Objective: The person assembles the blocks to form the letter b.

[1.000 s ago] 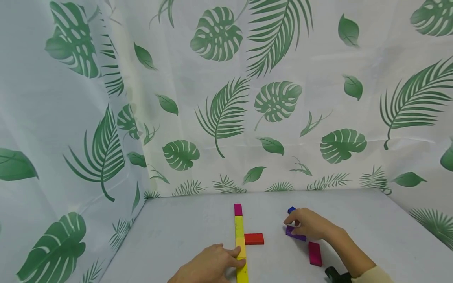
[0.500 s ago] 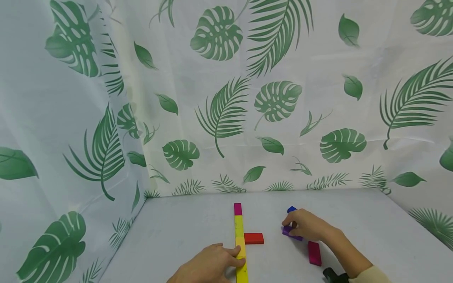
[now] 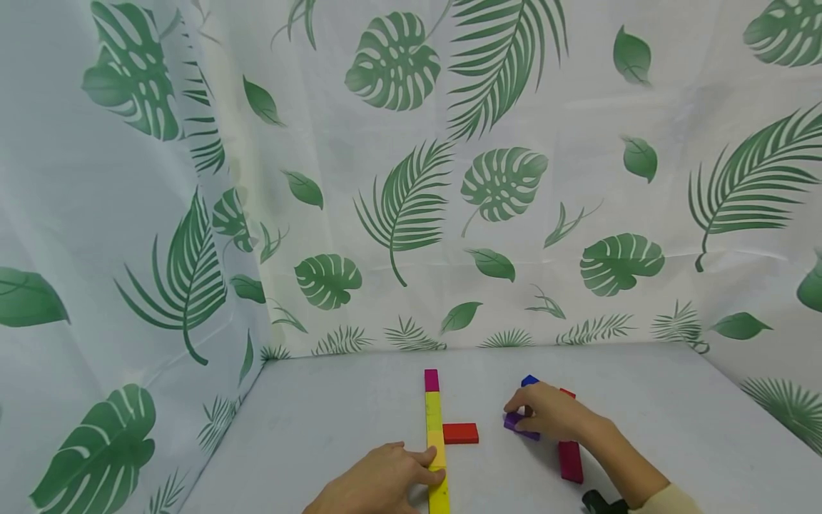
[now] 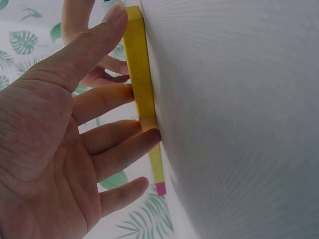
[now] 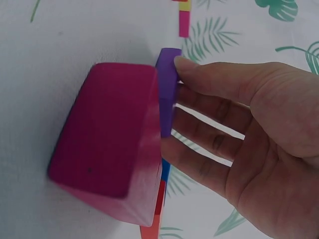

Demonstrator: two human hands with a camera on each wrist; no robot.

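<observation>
A line of yellow blocks (image 3: 434,411), capped by a magenta block (image 3: 432,380) at its far end, runs away from me on the white table. My left hand (image 3: 379,477) touches the line's left side with extended fingers and thumb, seen along the blocks (image 4: 139,69) in the left wrist view. Against the line's right side lies a red block (image 3: 460,433). Further right, my right hand (image 3: 557,412) pinches a purple block (image 5: 168,84) between thumb and fingers, low over or on the table; I cannot tell which.
A dark pink block (image 3: 570,464) lies nearer me than the right hand and looms large in the right wrist view. Behind that hand are a blue block (image 3: 529,380) and a partly hidden red block (image 3: 568,392). Leaf-patterned cloth (image 3: 404,300) stands behind the table.
My right hand has moved slightly left with the purple block, uncovering some of the red block behind it. The left hand stays where it was on the yellow line.
</observation>
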